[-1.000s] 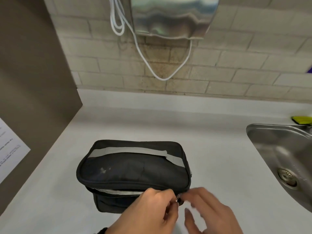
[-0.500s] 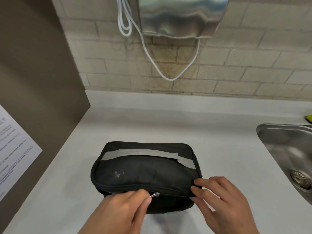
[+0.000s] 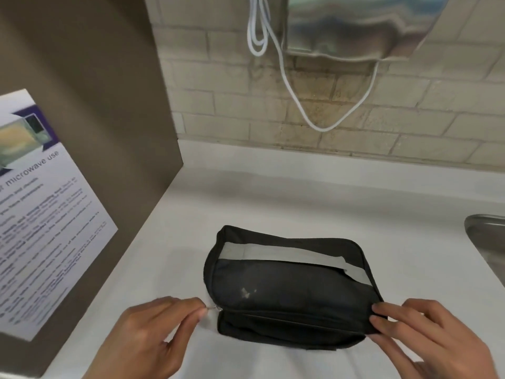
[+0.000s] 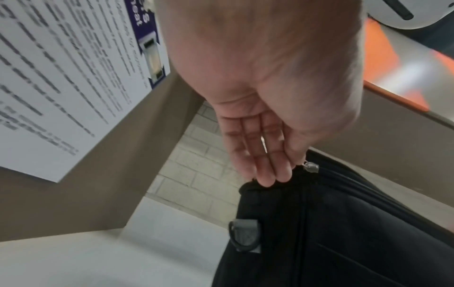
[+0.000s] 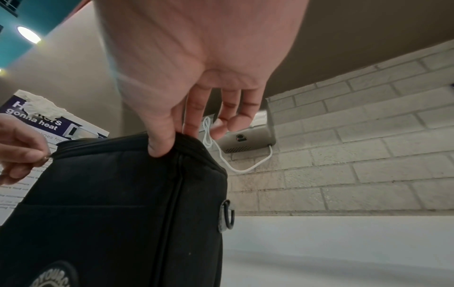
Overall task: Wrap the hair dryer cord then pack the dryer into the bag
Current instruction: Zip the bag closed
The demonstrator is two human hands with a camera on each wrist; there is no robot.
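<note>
Bag (image 3: pixel 289 291) hides its contents; left hand (image 3: pixel 153 332) pinches zipper pull (image 3: pixel 214 307), right hand (image 3: pixel 431 337) grips its corner.

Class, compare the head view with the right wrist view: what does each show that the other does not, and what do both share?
Only the head view shows the sink and the grey strap across the bag's top. Only the right wrist view shows the ceiling light and a ring tab on the bag's side. Both show the black bag, the left hand pinching the zip pull, the right hand gripping the bag's corner, and the white cable.
</note>
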